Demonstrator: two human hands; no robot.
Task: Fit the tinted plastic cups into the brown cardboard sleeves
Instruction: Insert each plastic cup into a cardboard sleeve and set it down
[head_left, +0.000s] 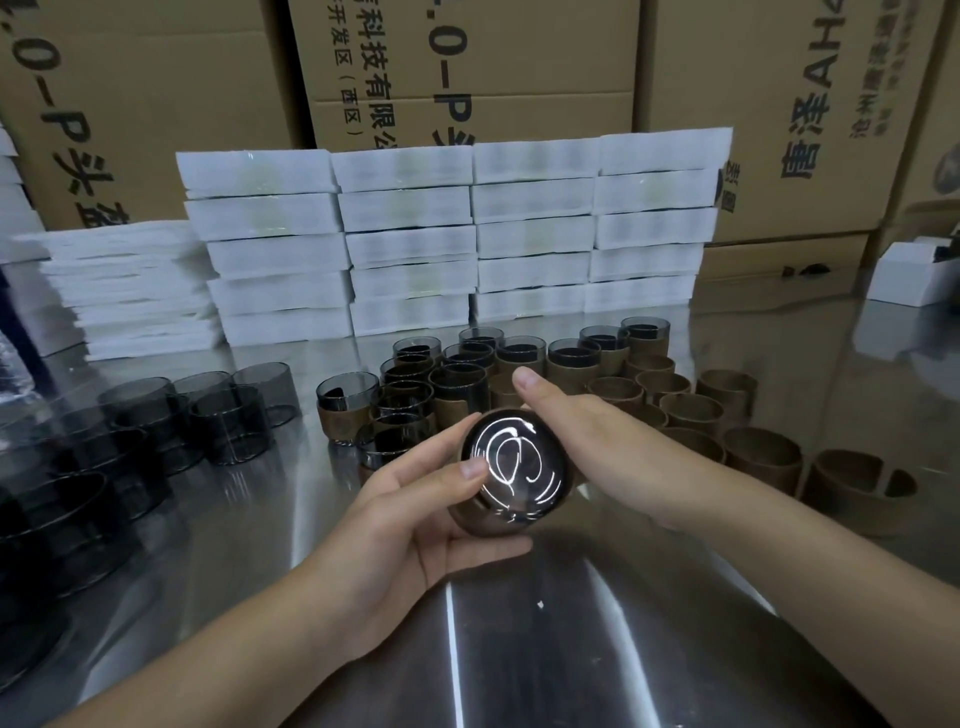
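A tinted plastic cup inside a brown cardboard sleeve is held between both hands above the steel table, its glossy base facing me. My left hand grips it from below and the left, thumb on the base. My right hand wraps over its far right side. Bare tinted cups stand in a group at the left. Sleeved cups cluster behind my hands. Empty sleeves stand at the right.
Stacks of white foam trays line the back of the steel table. Large printed cardboard cartons rise behind them. A small white box sits at the far right.
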